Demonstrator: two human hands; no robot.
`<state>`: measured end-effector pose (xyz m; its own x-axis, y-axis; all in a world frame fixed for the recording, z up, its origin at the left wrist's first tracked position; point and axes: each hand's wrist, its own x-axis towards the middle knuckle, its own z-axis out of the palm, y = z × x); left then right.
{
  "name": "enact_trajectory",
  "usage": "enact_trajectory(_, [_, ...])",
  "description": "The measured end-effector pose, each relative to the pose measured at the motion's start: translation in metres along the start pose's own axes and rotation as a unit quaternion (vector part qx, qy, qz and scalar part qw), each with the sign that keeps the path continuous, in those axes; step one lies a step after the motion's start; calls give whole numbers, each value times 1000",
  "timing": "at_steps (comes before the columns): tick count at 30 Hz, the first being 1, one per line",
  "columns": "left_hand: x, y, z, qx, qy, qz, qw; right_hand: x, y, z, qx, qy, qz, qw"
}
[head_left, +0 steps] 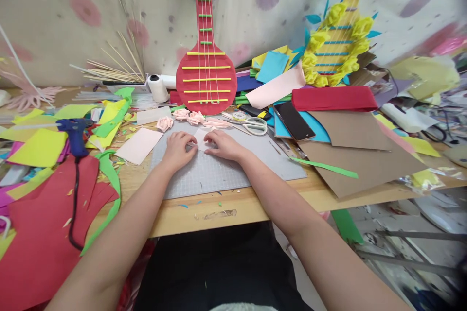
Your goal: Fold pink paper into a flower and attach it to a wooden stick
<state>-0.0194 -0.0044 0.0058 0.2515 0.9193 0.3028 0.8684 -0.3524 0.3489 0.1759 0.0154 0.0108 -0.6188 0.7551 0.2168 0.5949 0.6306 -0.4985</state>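
Note:
Over the grey cutting mat [219, 175], both of my hands pinch a small pale pink piece of paper [201, 139]. My left hand [180, 149] has its bent fingers and thumb at the paper's left edge. On the opposite edge, the thumb and fingers of my right hand [223, 146] close on it. Just beyond my hands lie several pale pink paper roses [195, 117]. A flat pale pink sheet [139, 146] rests left of the mat. White-handled scissors [255, 126] lie behind my right hand.
A red paper lute [206, 80] stands against the back curtain. At left are a blue glue gun [76, 136] with its cord and red sheets [47, 223]. A phone [294, 120], brown cardboard [350, 170] and a green strip [324, 167] lie at right.

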Motion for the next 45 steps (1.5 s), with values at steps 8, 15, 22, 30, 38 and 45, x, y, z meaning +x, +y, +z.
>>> enact_trajectory(8, [1, 8, 3, 11, -34, 8, 999, 0, 3, -3, -3, -43, -15, 999])
enact_trajectory(15, [-1, 9, 2, 18, -35, -6, 999, 0, 0, 0, -29, -1, -22, 999])
enact_trajectory(22, [-2, 12, 2, 22, -37, -19, 999, 4, 4, 6, 33, 38, 44, 998])
enact_trajectory(30, [2, 14, 7, 29, -28, -66, 997, 10, -3, 20, 36, 94, 173, 980])
enact_trajectory(38, [4, 20, 10, 37, -13, -95, 995, 11, -13, 20, -2, 104, 203, 974])
enact_trajectory(45, [4, 19, 12, 35, 7, -84, 996, 11, -13, 23, -35, 110, 199, 973])
